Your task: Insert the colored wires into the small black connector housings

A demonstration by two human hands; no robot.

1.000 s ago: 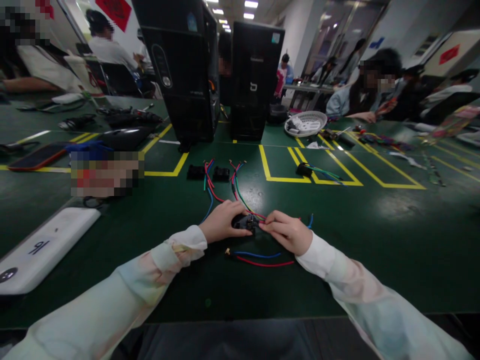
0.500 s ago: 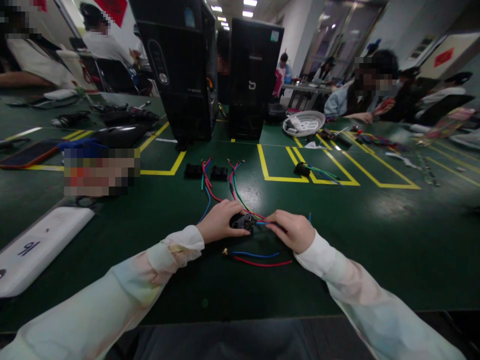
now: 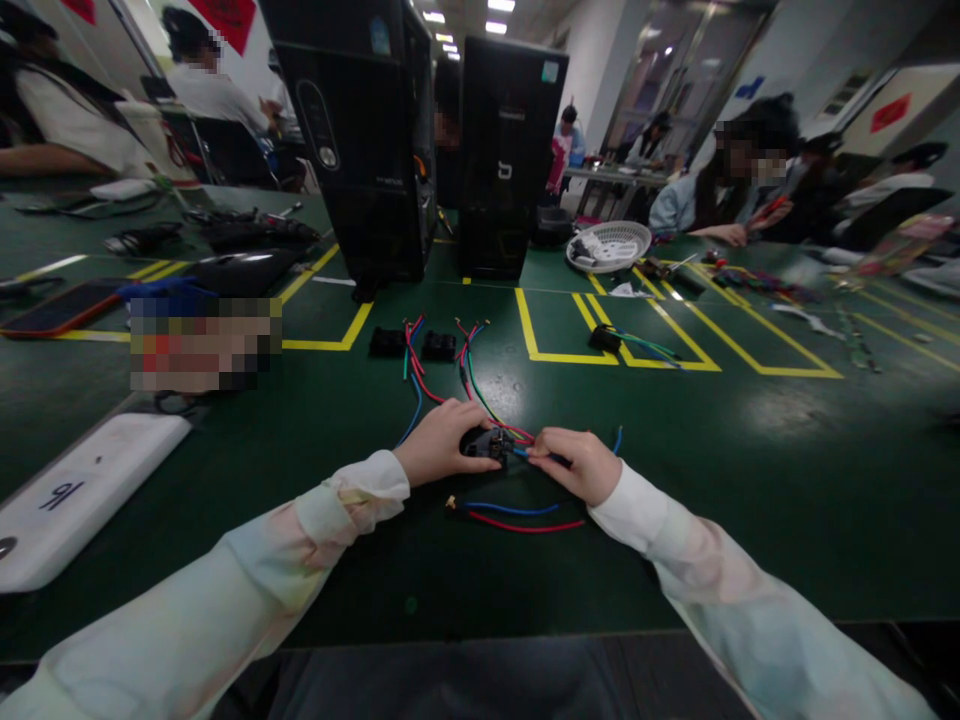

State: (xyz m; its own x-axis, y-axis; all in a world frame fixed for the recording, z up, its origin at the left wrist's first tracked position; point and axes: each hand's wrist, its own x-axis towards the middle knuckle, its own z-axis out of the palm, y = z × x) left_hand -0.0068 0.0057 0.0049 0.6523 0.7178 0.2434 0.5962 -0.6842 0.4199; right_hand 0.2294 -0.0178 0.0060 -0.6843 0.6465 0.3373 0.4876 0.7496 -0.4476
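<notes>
My left hand [image 3: 442, 442] is closed around a small black plastic housing [image 3: 486, 443], thumb below and fingers above. Pinched in my right hand [image 3: 581, 462] is a blue wire [image 3: 521, 453], close to the housing's right side; its far end sticks out past my knuckles. Red and green wires [image 3: 491, 410] run just above the housing, partly hidden by my fingers. Below my hands a loose blue wire [image 3: 514, 509] and a red wire [image 3: 525, 526] lie on the table, with a small brass-coloured terminal [image 3: 451, 502] at their left end.
Two black housings [image 3: 388, 342] with coloured wires lie ahead. Another black housing [image 3: 604, 338] with green and blue wires is to the right. Tall black computer cases [image 3: 375, 150] stand behind. A white case [image 3: 82, 500] lies left; a white basket [image 3: 608, 246] sits further back. People work around the room.
My right hand has shifted slightly left and its fingers have curled tighter on the blue wire near the housing. My left hand stays in place.
</notes>
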